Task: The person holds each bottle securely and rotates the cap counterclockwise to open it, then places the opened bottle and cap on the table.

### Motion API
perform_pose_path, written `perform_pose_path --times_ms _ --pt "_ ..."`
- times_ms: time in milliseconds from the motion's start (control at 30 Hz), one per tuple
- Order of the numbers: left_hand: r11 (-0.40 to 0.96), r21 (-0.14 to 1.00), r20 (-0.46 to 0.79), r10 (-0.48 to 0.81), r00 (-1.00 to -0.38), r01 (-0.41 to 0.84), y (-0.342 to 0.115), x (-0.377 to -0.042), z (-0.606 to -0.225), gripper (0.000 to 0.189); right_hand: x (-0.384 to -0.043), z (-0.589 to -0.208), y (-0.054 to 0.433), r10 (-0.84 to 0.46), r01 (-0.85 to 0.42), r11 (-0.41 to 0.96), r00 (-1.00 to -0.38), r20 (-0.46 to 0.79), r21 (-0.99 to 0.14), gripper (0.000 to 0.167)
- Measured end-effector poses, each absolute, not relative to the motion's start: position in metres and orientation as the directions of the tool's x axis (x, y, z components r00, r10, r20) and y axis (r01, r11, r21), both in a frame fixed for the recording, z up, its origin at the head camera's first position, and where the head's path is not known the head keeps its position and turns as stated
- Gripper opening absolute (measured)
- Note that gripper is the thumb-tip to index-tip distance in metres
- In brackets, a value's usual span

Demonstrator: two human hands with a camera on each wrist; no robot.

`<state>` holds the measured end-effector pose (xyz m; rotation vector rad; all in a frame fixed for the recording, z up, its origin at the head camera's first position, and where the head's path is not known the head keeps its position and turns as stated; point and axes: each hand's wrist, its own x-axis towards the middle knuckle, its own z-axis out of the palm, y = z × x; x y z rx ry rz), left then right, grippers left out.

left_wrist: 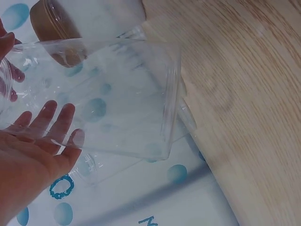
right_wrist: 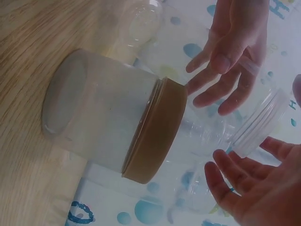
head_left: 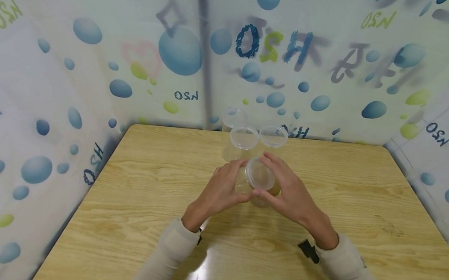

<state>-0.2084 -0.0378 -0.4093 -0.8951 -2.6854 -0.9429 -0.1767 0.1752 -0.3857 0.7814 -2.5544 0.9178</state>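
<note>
A clear plastic jar (left_wrist: 127, 99) is between my two hands above the table. My left hand (head_left: 221, 189) grips the side of its body, and the spread fingers show through the wall in the left wrist view. At the top, my right hand (head_left: 294, 195) holds the clear screw lid (head_left: 259, 174), thumb on the near side and fingers on the far side. Just below the hands stands a frosted jar (right_wrist: 103, 110) with a brown lid (right_wrist: 157, 134), upright on the table and mostly hidden in the head view.
Behind the hands, three more clear lidded jars stand near the table's back edge: a near one (head_left: 244, 138), a right one (head_left: 274, 136) and a far one (head_left: 234, 117). The wooden table (head_left: 136, 195) meets patterned cloth walls (head_left: 145, 76) at the back and sides.
</note>
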Motion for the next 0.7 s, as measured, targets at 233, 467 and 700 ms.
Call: perform_pose_path --times_ms 233,467,700 --pt "0.631 0.482 0.366 0.485 -0.794 0.607 -0.0376 -0.2077 -0.4114 0.078 -0.1767 -0.3857 0.1696 -0.363 -0.600 0.671 -0.778 0.513 -0.436 0.070" --pt "0.641 0.462 0.365 0.493 -0.790 0.613 -0.0380 -0.2082 -0.4123 0.082 -0.1765 -0.3843 0.1727 -0.399 -0.620 0.643 -0.772 0.494 -0.449 0.071" --pt "0.625 0.469 0.371 0.502 -0.782 0.624 -0.0385 -0.2073 -0.4109 0.084 -0.1770 -0.3835 0.1759 -0.431 -0.658 0.596 -0.745 0.509 -0.459 0.073"
